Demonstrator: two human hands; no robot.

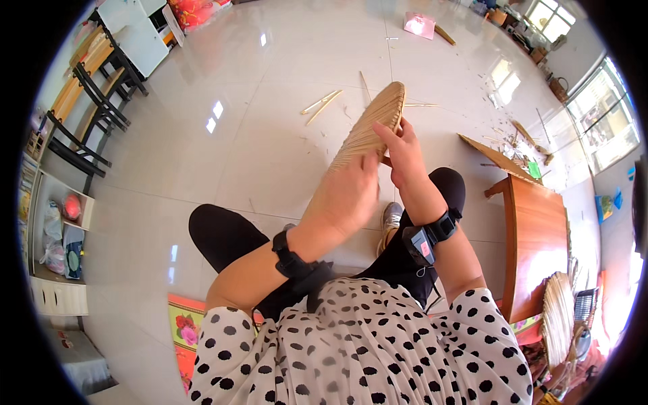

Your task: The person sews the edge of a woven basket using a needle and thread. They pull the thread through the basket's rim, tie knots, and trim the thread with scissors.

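Observation:
A tan, pleated palm-leaf fan [370,128] stands tilted above the gap between my knees, its rounded rim pointing away from me. My right hand [407,154] clasps the fan's right edge, thumb lying on the ribbed face and fingers behind. Across the lower part of the fan is my left hand [349,189], its fingers curled together close to the right edge and slightly blurred. Whatever those fingers pinch is hidden. The fan's near end is partly covered by my left hand and forearm. Black straps circle both wrists.
Thin pale strips [324,105] lie scattered on the tiled floor ahead. To the right stands a wooden table [538,229], with another pleated leaf piece [559,317] beside it. Black-framed chairs [101,94] and a shelf unit [61,270] line the left side. A pink box [420,25] sits farther off.

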